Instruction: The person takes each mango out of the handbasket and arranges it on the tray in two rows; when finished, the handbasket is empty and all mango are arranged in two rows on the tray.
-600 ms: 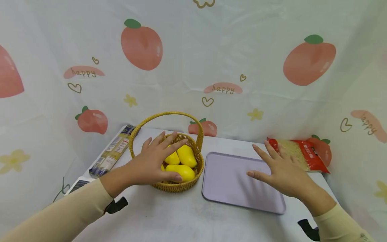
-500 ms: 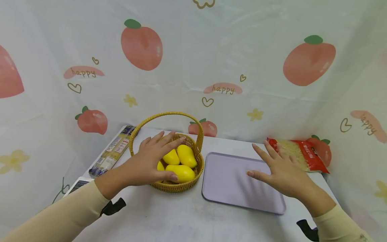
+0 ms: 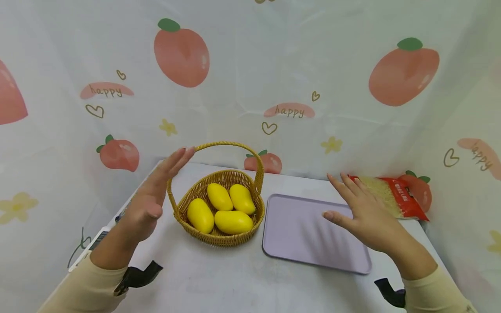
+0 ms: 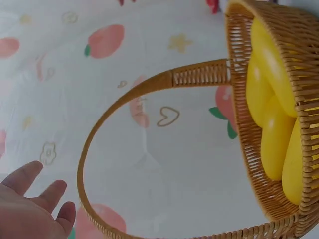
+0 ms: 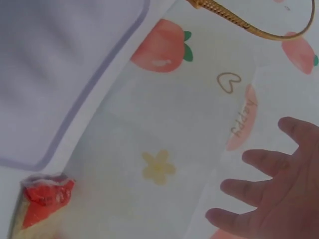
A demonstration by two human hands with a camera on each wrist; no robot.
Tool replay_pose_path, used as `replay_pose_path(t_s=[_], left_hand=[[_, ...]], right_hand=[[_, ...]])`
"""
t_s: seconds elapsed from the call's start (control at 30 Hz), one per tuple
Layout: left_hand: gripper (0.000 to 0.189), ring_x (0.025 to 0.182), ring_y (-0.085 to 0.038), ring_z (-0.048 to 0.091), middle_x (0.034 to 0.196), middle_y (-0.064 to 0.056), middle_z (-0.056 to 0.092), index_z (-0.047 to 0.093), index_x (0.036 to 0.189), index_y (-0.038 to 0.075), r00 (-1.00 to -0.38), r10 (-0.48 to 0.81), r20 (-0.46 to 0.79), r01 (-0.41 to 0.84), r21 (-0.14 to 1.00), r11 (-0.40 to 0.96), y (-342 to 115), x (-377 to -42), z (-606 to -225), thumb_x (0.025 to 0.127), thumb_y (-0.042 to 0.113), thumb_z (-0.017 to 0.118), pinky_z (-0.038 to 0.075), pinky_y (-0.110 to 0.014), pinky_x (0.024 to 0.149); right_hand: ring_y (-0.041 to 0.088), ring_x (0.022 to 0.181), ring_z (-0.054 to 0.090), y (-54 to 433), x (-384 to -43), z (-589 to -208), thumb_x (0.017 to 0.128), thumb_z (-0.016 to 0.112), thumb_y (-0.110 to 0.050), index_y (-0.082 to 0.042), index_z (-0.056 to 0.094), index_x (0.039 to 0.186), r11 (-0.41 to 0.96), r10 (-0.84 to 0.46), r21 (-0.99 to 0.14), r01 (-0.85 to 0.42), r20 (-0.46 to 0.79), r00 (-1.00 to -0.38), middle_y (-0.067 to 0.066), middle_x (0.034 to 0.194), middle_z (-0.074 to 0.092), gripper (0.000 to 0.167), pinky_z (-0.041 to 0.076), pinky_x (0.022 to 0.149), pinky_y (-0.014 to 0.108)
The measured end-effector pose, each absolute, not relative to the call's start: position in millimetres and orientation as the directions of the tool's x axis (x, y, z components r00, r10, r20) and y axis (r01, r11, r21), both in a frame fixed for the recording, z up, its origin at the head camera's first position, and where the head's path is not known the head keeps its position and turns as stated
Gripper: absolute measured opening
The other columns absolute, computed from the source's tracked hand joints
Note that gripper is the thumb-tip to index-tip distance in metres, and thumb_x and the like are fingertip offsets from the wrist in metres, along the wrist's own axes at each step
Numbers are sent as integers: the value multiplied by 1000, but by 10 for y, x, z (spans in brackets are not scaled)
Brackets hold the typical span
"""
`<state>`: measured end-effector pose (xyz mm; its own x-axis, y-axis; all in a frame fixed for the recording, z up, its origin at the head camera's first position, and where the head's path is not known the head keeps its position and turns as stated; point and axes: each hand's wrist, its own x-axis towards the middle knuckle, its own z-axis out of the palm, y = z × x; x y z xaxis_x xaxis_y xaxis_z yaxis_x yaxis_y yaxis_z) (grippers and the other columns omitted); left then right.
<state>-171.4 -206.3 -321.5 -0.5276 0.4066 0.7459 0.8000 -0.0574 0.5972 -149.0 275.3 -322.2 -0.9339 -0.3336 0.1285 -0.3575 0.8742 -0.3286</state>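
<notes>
A wicker basket (image 3: 219, 240) with a tall hoop handle (image 3: 259, 174) stands left of centre on the white table. Several yellow mangoes (image 3: 234, 222) lie inside it. My left hand (image 3: 145, 204) is raised at the basket's left side, fingers straight and holding nothing; its fingertips overlap the handle in the head view. In the left wrist view, the fingers (image 4: 49, 195) show beside the handle's hoop. My right hand (image 3: 369, 219) hovers over the right part of a flat lilac tray (image 3: 301, 230), fingers spread, with nothing in it.
A red and clear bag of pasta (image 3: 391, 195) lies at the back right, partly behind my right hand. A white-edged device (image 3: 99, 238) sits at the table's left edge. A printed curtain (image 3: 235, 87) hangs behind the table.
My left hand has moved left from over the basket and turned edge-on, uncovering the mangoes and now hiding most of the long packet on the left. My right hand has barely moved.
</notes>
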Motion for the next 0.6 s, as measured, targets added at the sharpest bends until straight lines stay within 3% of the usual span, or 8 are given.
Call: replay_pose_path(t_s=[0.1, 0.27, 0.43, 0.6], left_hand=[[85, 158, -40, 27, 169, -18, 42, 34, 172, 13, -515, 329, 791, 768, 597, -232, -2155, -1775, -3276, 105, 60, 58, 19, -48, 117], [81, 154, -37, 33, 166, -18, 46, 32, 172, 17, -582, 199, 789, 700, 610, -373, -2303, -1809, -3421, 107, 59, 55, 22, -46, 110], [80, 154, -35, 31, 167, -20, 44, 29, 173, 18, -652, 138, 745, 657, 647, -388, -2446, -1829, -3642, 108, 60, 50, 15, -46, 108], [87, 157, -34, 23, 172, -16, 38, 19, 176, 22, -788, 121, 604, 546, 776, -316, -2533, -1841, -3917, 107, 68, 44, 11, -46, 109]], right_hand=[[55, 158, 19, 2750, -1482, -3210, 103, 71, -54, -26, 23, 176, 836, -370, -370, -405, 166, -914, 22, 177, 21, 91, 16, 111, 87], [43, 161, 18, 2707, -1481, -3262, 105, 71, -35, -31, 25, 176, 673, -453, -552, -492, 218, -864, 9, 179, 22, 84, 20, 111, 86], [41, 160, 20, 2616, -1507, -3334, 107, 66, -27, -28, 25, 176, 527, -519, -656, -541, 255, -815, 3, 178, 25, 80, 21, 114, 84], [41, 160, 21, 2484, -1524, -3378, 111, 59, -41, -29, 25, 176, 463, -542, -693, -553, 272, -795, 3, 178, 25, 75, 19, 113, 85]])
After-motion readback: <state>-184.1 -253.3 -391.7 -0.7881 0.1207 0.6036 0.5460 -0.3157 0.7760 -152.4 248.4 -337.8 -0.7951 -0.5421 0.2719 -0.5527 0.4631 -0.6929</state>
